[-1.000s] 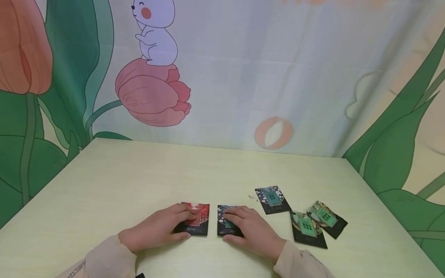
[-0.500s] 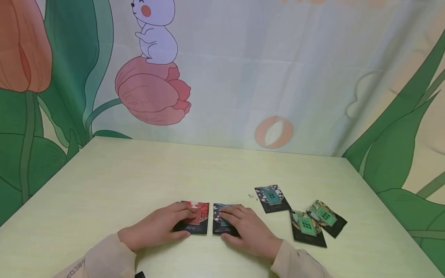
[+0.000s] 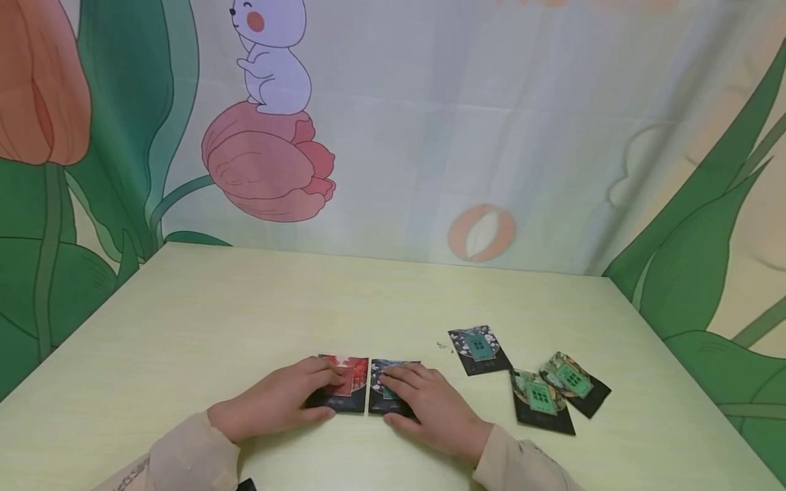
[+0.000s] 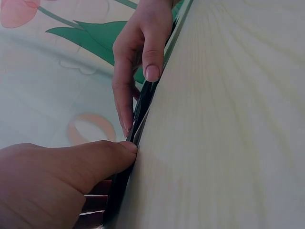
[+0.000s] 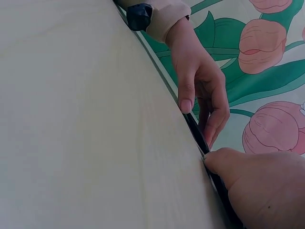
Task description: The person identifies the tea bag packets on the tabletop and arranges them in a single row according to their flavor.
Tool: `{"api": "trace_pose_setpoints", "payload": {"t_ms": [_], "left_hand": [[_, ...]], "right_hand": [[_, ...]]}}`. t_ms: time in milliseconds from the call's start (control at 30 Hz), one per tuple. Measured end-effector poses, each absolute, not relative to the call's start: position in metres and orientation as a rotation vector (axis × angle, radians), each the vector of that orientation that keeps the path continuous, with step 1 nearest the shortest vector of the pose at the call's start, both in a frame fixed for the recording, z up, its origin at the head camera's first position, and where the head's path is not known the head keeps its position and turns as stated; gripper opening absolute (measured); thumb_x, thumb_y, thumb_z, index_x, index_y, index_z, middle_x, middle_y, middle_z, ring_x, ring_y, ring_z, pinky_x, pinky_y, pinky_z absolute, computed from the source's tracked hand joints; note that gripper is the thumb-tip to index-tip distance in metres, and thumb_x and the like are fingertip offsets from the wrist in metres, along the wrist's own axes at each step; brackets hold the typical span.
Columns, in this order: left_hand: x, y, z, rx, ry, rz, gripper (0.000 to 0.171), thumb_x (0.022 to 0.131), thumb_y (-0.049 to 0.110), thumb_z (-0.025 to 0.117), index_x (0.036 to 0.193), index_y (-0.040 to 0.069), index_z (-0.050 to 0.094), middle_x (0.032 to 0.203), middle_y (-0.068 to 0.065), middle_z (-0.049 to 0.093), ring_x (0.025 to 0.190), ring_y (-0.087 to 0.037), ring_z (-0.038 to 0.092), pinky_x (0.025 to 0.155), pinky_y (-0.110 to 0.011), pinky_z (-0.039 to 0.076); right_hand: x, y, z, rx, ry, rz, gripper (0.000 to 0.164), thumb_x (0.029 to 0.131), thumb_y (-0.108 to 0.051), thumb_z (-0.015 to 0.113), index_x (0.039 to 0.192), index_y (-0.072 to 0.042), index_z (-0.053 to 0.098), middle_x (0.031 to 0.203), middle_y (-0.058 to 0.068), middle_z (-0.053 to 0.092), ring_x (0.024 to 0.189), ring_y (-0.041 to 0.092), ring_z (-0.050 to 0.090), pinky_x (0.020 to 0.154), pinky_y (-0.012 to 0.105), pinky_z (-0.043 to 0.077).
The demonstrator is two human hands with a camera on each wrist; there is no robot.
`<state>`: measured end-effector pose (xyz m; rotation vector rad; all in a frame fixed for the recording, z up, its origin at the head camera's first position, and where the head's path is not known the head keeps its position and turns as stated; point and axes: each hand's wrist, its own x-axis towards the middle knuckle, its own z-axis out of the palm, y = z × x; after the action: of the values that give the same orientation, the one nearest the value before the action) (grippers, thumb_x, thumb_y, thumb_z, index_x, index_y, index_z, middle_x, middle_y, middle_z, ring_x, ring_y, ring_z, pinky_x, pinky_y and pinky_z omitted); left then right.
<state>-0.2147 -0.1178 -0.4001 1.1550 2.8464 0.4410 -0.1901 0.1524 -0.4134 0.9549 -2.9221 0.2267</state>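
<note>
In the head view, two flat, square printed packets lie side by side on the table, a narrow gap between them. My left hand [image 3: 285, 392] rests on the red-and-black packet [image 3: 356, 392], fingers on its face and thumb at its near edge. On the blue-and-black packet with white blossoms [image 3: 376, 402] lies my right hand [image 3: 436, 409], placed the same way. Both wrist views look along the table surface: my left thumb [image 4: 112, 160] and my right thumb [image 5: 224, 162] touch the dark packet edges. The hands cover the packets' outer parts.
To the right lie a blue blossom packet [image 3: 481, 350] and two green-labelled packets, one [image 3: 542, 402] touching the other [image 3: 575, 384]. Small dark specks [image 3: 445, 346] mark the pale table [image 3: 276, 293]. A printed curtain [image 3: 399, 136] hangs behind its far edge.
My right hand has slid the blue blossom packet leftward, narrowing the gap to the red packet. The left hand and the red packet have stayed in place.
</note>
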Motion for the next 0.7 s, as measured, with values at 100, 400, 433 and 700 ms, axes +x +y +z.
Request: {"api": "trace_pose_setpoints", "payload": {"t_ms": [100,400,433,700], "left_hand": [[-0.215,-0.117,-0.399,1.152,2.843,0.438,0.044,0.088,0.039,0.068,0.125,0.017,0.061,0.131,-0.002,0.056,0.125,-0.021,0.053,0.101,-0.04,0.049],[-0.214,-0.116,-0.399,1.132,2.832,0.462,0.044,0.087,0.038,0.069,0.125,0.017,0.062,0.133,-0.002,0.055,0.126,-0.022,0.052,0.101,-0.04,0.049],[-0.214,-0.116,-0.399,1.138,2.832,0.467,0.043,0.087,0.038,0.069,0.125,0.017,0.062,0.132,-0.001,0.055,0.125,-0.021,0.052,0.101,-0.04,0.05],[-0.214,-0.116,-0.399,1.157,2.844,0.471,0.041,0.087,0.037,0.07,0.123,0.018,0.063,0.13,0.001,0.056,0.122,-0.019,0.053,0.1,-0.039,0.05]], "right_hand": [[-0.19,0.152,-0.414,0.956,-2.93,0.226,0.057,0.097,-0.053,0.046,0.142,-0.019,0.048,0.146,0.0,0.048,0.135,0.022,0.044,0.11,0.047,0.038],[-0.188,0.153,-0.409,0.949,-2.949,0.295,0.058,0.096,-0.052,0.047,0.145,-0.021,0.044,0.149,-0.001,0.044,0.138,0.022,0.04,0.113,0.046,0.035],[-0.188,0.153,-0.408,0.953,-2.946,0.306,0.058,0.096,-0.052,0.048,0.145,-0.021,0.044,0.15,-0.001,0.043,0.139,0.021,0.039,0.114,0.046,0.035],[-0.192,0.164,-0.393,0.977,-2.891,0.419,0.057,0.094,-0.045,0.056,0.143,-0.017,0.046,0.151,0.001,0.042,0.139,0.024,0.039,0.113,0.048,0.036]]}}
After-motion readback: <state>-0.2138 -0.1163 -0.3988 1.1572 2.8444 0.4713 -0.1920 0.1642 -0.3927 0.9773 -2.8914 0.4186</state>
